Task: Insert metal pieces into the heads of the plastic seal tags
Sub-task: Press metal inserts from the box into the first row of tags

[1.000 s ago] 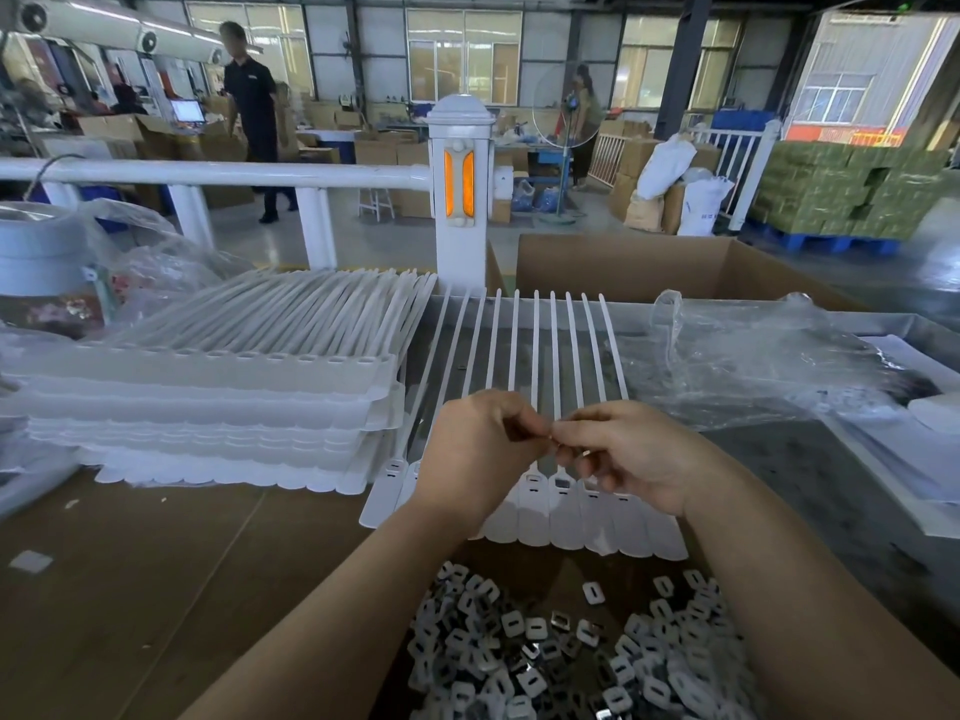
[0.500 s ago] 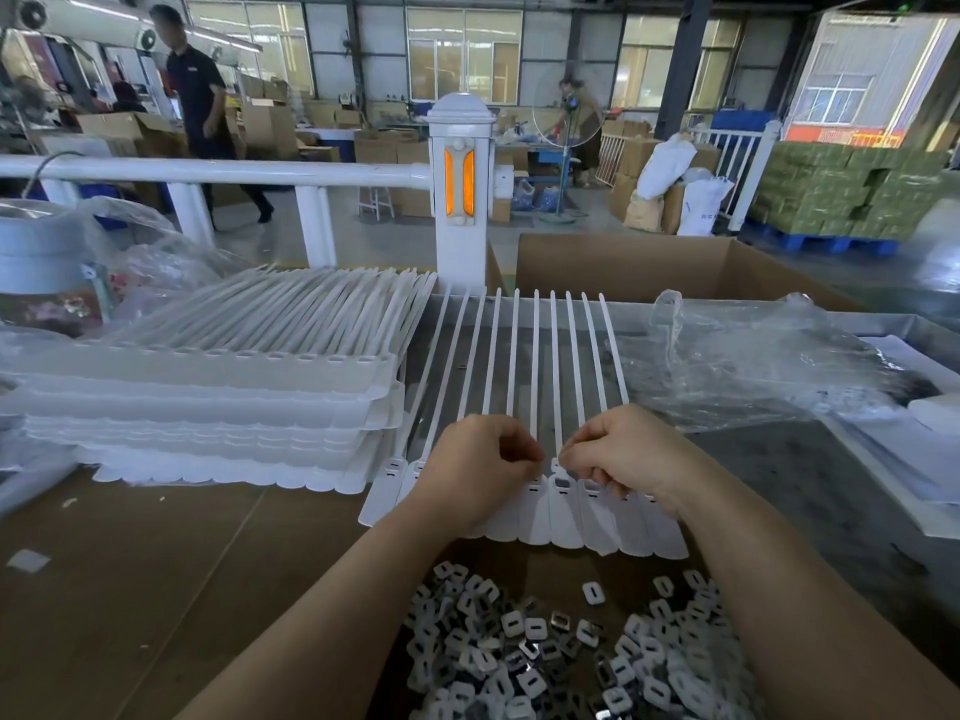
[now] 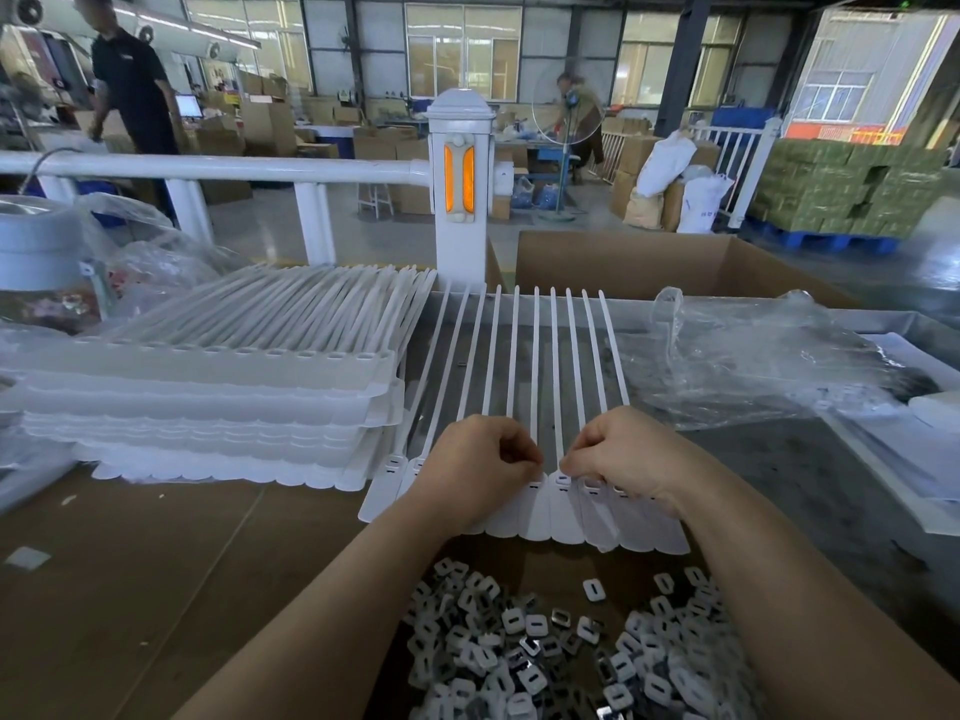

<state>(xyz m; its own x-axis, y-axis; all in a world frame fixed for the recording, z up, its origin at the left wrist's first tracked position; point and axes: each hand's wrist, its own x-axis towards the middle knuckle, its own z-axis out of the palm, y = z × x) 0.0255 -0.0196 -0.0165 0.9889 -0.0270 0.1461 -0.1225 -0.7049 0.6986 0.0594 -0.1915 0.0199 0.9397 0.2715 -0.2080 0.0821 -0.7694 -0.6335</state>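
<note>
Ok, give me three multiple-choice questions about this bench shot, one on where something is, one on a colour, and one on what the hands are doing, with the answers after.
1. Where is the pile of metal pieces?
A. Nearer the person than the row of seal tags
B. Inside the cardboard box
C. On the stack of tag sheets

2. What colour are the reflectors on the white post?
A. Blue
B. Orange
C. Green

3. How are the left hand and the right hand placed?
A. Both lifted clear of the tags
B. One reaching into the plastic bag
C. Both down at the tag heads, fingers curled

Answers: 1 A, the pile lies between the forearms, in front of the tag heads. 2 B, two orange strips show on the post. 3 C, the fingertips of both meet the heads mid-row.
</note>
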